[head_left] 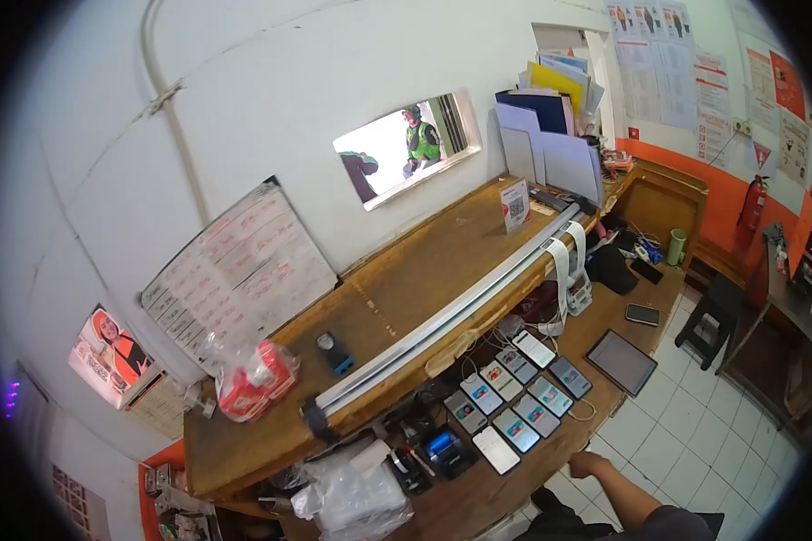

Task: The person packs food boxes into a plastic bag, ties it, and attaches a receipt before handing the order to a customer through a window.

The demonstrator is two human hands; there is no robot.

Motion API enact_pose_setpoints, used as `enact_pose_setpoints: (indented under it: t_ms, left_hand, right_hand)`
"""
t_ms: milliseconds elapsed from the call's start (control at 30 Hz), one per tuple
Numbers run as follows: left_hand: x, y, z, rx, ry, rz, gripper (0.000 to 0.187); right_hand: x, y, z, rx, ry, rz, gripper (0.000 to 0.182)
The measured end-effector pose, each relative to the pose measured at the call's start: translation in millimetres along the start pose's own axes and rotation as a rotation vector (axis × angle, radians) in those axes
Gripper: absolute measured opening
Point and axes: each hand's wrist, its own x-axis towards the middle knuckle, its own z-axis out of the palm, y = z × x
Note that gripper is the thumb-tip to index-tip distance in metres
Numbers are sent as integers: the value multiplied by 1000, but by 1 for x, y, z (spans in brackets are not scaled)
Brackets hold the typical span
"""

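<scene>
My right hand (586, 464) is at the lower right, beside the front edge of the lower wooden desk (505, 491). Its fingers are curled closed, and whatever they might hold is hidden. My left hand is out of view. Several phones lie in rows on the desk just beyond my right hand, most with lit screens; a white-screened phone (496, 450) is among the nearest. Farther right lie a tablet (622, 362) and a separate dark phone (642, 314).
Above the desk runs a wooden counter (424, 243) with a metal rail, a red plastic bag (257, 383) and a QR sign (515, 206). Clear plastic bags (356, 491) lie lower left. A black stool (708, 326) stands right. Two people are outside the wall opening.
</scene>
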Motion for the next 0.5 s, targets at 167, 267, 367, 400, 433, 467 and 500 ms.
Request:
enact_pose_setpoints:
  t_ms: [167,267,367,400,433,467,500]
  left_hand:
    - [65,200,96,186,152,33,19]
    - [67,230,128,26,209,44,23]
    - [63,180,126,251,226,-31,25]
    - [48,156,122,384,239,-144,26]
    - [37,141,119,392,237,-169,26]
    - [31,124,119,469,305,-74,26]
    - [30,118,125,544,371,25,27]
  right_hand:
    - [25,108,44,477,271,814,44]
    - [7,92,-41,1504,178,711,49]
    - [168,207,129,1627,-265,374,77]
    - [179,216,159,1604,-299,389,77]
    - [178,219,175,1710,-362,474,74]
    - [181,227,185,1817,-410,556,71]
    - [181,233,187,1924,-455,640,69]
